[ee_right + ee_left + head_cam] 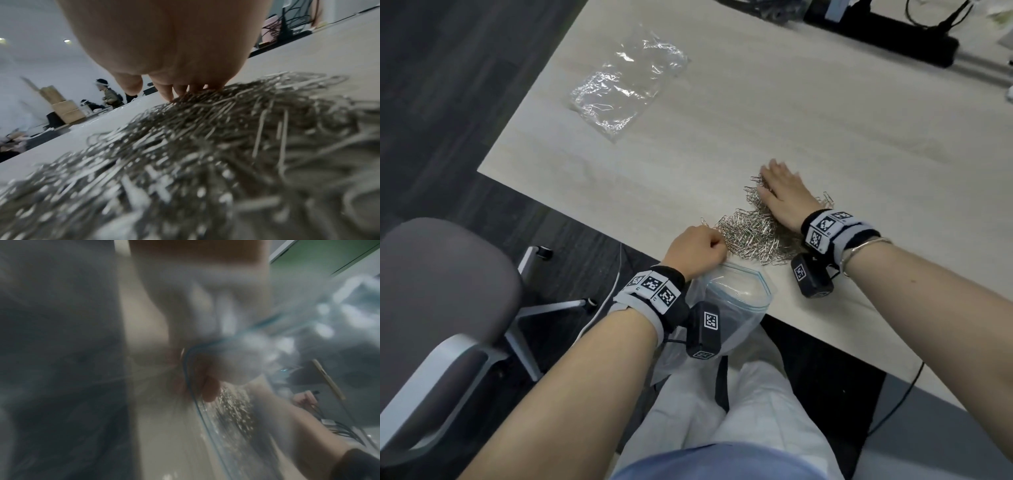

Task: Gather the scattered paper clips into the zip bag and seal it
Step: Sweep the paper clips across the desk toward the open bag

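**Clips could miss the bag mouth**

The left hand pinches the zip bag open below the surface's near edge. The right hand, fingers flat, presses the paper clips — a fast sweep could spill clips onto the floor should the mouth sag.

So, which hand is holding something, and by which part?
The left hand grips the zip bag by its open top rim. The right hand rests flat on the paper clips, holding nothing.
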Available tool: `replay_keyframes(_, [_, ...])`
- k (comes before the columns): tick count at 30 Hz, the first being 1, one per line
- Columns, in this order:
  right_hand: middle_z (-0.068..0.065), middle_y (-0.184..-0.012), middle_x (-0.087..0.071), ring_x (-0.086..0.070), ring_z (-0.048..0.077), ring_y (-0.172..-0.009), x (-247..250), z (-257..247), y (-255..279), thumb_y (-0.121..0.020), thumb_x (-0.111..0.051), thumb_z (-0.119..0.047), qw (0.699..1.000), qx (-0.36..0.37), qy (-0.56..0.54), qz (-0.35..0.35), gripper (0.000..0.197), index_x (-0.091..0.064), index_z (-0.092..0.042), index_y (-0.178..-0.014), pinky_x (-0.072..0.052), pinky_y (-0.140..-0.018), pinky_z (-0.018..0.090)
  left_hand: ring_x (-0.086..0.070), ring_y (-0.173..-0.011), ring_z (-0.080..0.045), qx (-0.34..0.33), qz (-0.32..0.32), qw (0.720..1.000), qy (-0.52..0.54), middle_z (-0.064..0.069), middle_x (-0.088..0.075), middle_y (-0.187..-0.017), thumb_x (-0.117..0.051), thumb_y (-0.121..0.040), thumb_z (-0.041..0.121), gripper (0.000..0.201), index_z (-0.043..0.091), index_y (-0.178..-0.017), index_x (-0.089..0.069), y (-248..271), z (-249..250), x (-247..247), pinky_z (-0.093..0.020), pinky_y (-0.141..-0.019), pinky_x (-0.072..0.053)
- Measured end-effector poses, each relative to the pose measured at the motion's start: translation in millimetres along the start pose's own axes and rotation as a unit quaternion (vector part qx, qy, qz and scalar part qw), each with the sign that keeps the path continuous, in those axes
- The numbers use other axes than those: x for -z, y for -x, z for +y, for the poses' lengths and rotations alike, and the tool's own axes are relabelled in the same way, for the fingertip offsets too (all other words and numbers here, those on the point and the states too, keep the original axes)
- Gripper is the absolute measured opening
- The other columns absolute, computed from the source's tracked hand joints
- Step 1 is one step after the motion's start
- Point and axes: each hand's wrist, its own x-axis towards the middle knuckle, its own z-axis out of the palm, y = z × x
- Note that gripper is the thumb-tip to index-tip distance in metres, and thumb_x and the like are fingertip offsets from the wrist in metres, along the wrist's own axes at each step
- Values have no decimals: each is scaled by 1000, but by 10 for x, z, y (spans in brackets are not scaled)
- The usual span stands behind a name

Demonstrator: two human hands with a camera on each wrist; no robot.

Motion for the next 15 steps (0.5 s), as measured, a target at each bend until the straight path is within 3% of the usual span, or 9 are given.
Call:
replay_keyframes(5, [8, -158, -1, 2, 21, -146, -186, -189, 115, -100, -25, -38, 998, 52, 33, -7, 55, -11, -15, -149, 2, -117, 38, -50, -64, -18, -6, -8, 1000, 0, 6, -52, -58, -50, -80, 13, 24, 17, -56, -55, 9, -61, 0, -25, -55, -33])
replay_keyframes(9, [6, -158, -11, -3, 21, -146, -277, -290, 230, -100, -24, -40, 994, 74, 80, 18, 53, -18, -17, -148, 5, -116, 39, -55, -70, -23, -22, -10, 1000, 8, -9, -65, -73, -49, -83, 14, 22, 4, -70, -64, 31, -81, -4, -30, -64, -41])
replay_keyframes(12, [5, -157, -15, -4, 20, -146, -226, -236, 343, -100, -27, -39, 994, 39, 49, 95, 52, -21, -16, -147, 8, -115, 38, -51, -68, -22, -40, -8, 999, -4, -15, -65, -77, -49, -82, 13, 22, 1, -72, -63, 45, -103, -5, -26, -58, -37])
replay_keyframes(15, [5, -157, -10, -2, 19, -146, -170, 4, 507, -101, -25, -37, 987, -48, -47, 148, 53, -17, -16, -148, 8, -115, 34, -50, -69, -22, -52, -14, 998, -14, -15, -64, -77, -48, -84, 13, 22, 0, -73, -62, 76, -100, -26, -22, -55, -33])
